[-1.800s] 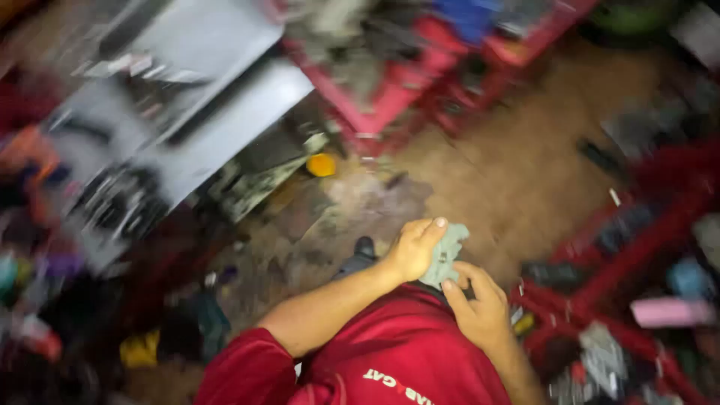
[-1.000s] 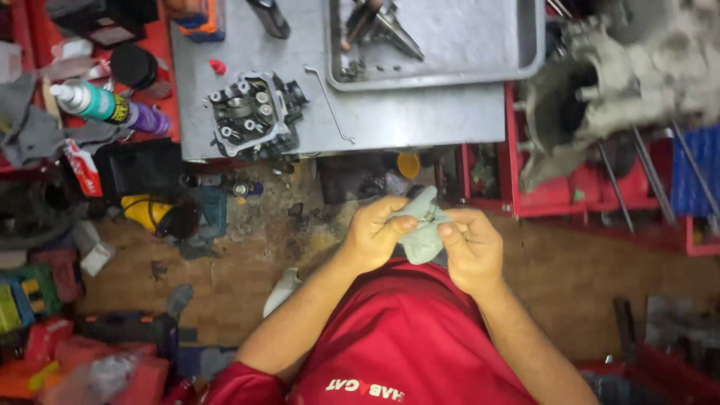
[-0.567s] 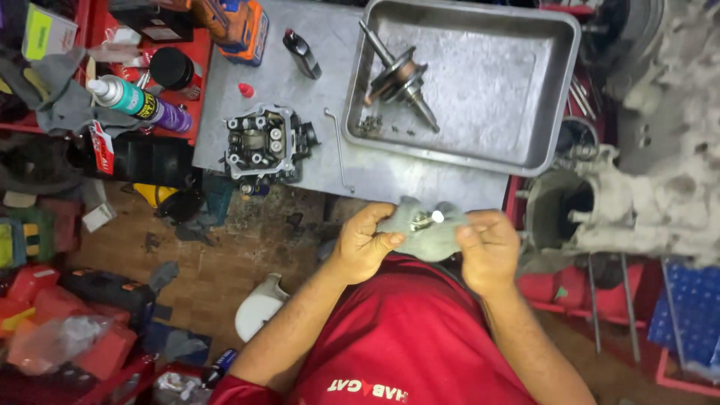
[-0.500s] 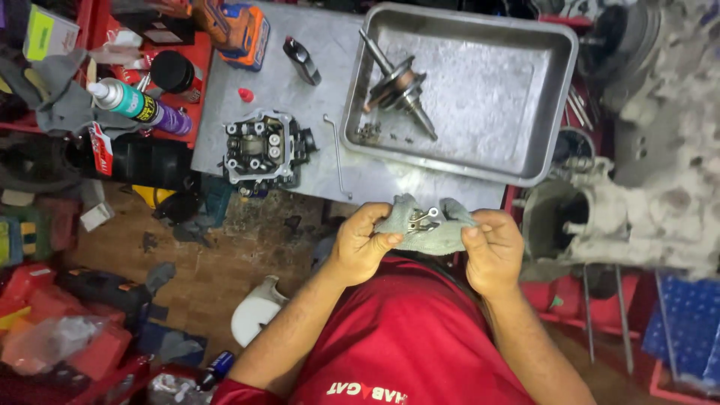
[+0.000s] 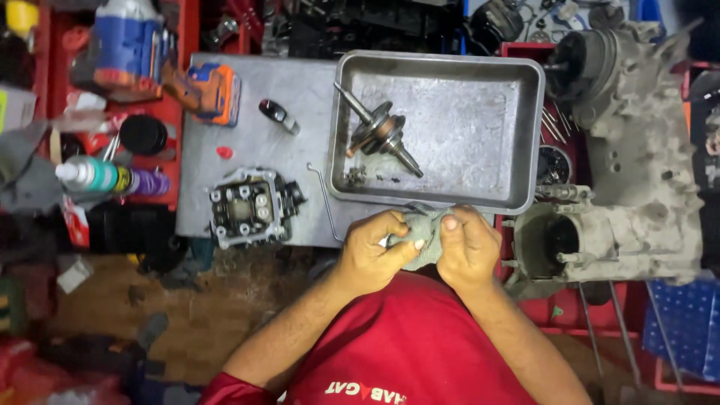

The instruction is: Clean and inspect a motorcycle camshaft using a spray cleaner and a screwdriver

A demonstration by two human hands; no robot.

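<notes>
Both hands (image 5: 420, 251) — gripping rag (image 5: 422, 234).

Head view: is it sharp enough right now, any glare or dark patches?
Head view: sharp on the metal tray and both hands, left hand, right hand, around a grey rag; mild sheen on the tray floor; left edge and lower corners dim and soft.

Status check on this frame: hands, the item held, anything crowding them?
Left hand and right hand both pinch grey-green cloth. Metal tray just ahead, rim close to knuckles.

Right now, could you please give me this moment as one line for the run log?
left hand: grips grey-green rag | right hand: grips same rag | beyond: metal tray holding crankshaft | engine case: right
</notes>
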